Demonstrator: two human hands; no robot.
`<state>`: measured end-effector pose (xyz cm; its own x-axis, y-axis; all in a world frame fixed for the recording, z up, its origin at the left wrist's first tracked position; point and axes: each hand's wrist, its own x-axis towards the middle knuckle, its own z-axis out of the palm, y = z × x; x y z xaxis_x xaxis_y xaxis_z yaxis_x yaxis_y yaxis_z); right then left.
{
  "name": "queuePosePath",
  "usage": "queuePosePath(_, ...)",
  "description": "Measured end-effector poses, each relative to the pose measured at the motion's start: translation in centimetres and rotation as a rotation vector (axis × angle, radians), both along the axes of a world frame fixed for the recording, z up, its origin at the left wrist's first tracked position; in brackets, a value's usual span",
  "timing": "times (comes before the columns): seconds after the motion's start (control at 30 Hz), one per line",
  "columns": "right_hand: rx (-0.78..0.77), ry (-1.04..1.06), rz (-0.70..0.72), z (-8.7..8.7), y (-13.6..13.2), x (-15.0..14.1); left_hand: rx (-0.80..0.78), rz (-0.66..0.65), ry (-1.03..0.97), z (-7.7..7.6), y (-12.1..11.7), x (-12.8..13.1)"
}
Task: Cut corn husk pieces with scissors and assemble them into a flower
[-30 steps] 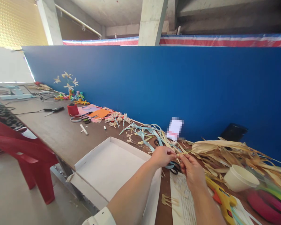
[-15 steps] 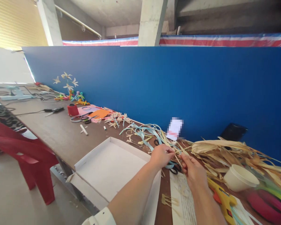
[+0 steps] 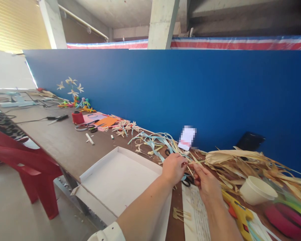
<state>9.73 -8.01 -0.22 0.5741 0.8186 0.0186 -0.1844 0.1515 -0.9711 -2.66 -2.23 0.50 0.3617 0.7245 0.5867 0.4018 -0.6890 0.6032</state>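
My left hand (image 3: pixel 174 168) is closed, thumb and fingers pinching a thin pale straw-coloured strip (image 3: pixel 191 170). Close by on its right, my right hand (image 3: pixel 206 179) also pinches the strip between thumb and fingertips. The strip looks like dried husk, and its held ends are partly hidden by my fingers. Below the hands, black-handled scissors (image 3: pixel 187 181) lie half covered. A sheet of lined writing (image 3: pixel 198 204) is under my right forearm, with small pale husk pieces (image 3: pixel 181 213) at its left edge.
A white box lid (image 3: pixel 130 174) sits left of my hands. On the right are dried husks (image 3: pixel 238 160), a cream cup (image 3: pixel 258 190) and a yellow glue gun (image 3: pixel 237 209). Blue ribbons (image 3: pixel 153 144) lie behind; a red chair (image 3: pixel 37 164) stands at left.
My left hand has turned with its back more to the camera, its fingers curling further round the strip. My right hand has shifted only slightly.
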Motion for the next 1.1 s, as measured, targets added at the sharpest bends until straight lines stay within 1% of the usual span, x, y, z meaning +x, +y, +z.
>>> queuePosePath(0.2,0.053,0.126,0.019,0.0,0.0,0.0,0.036,-0.04,0.044,-0.2,-0.2,0.2)
queuePosePath(0.33,0.069,0.171,0.037,-0.2,0.1,0.4,0.0,-0.06,0.024,-0.1,-0.4,0.3)
queuePosePath(0.43,0.071,0.178,0.054,-0.1,0.0,0.4,-0.119,-0.097,-0.011,0.3,-0.5,0.3)
queuePosePath(0.53,0.075,0.165,0.05,0.0,0.0,0.3,-0.313,-0.14,-0.043,0.4,-0.3,0.3)
queuePosePath(0.63,0.07,0.137,0.037,0.1,0.0,0.1,-0.493,-0.189,-0.103,-0.1,0.2,0.6)
queuePosePath(0.77,0.062,0.112,0.049,0.2,-0.1,-0.1,-0.666,-0.263,-0.199,-1.2,0.9,1.2)
queuePosePath(0.87,0.04,0.112,0.101,0.4,-0.2,-0.2,-0.743,-0.283,-0.256,-1.3,1.0,1.3)
queuePosePath(0.97,0.009,0.092,0.15,0.4,-0.3,-0.2,-0.768,-0.302,-0.297,-1.0,0.9,1.2)
queuePosePath(1.1,0.018,0.093,0.145,0.3,-0.3,0.0,-0.81,-0.332,-0.315,-0.6,0.7,1.1)
